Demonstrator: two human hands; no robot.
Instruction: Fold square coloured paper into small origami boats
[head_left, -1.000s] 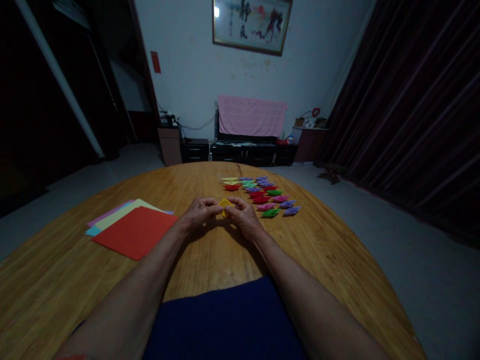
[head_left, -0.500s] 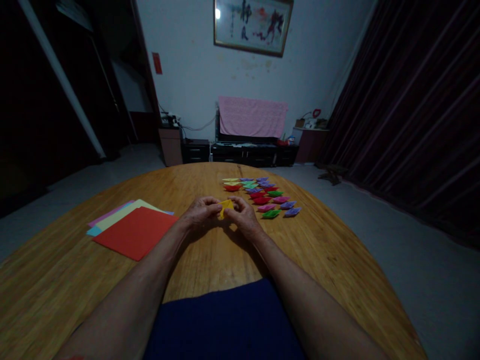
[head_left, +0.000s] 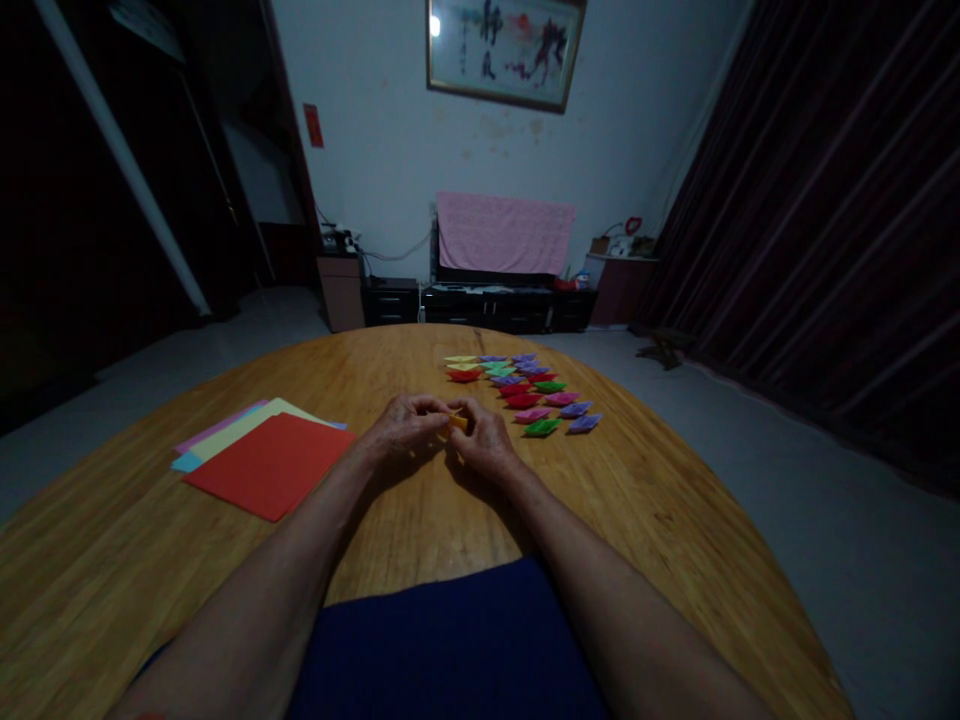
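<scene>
A small piece of folded yellow paper is held just above the middle of the table, mostly hidden by fingers. My left hand pinches it from the left, its fingers closed. From the right, my right hand grips the same paper, thumb and fingers bent around it. Beyond and to the right of my hands, several small folded paper boats stand in rows, among them a red boat, a green boat and a purple boat.
On the left of the round wooden table lies a fanned stack of coloured paper sheets, with a red sheet on top. Behind the table, a pink cloth covers a screen on a low black cabinet.
The yellow paper has turned and now shows only as a narrow strip instead of a wide face. My fingers have drawn closer together around it.
</scene>
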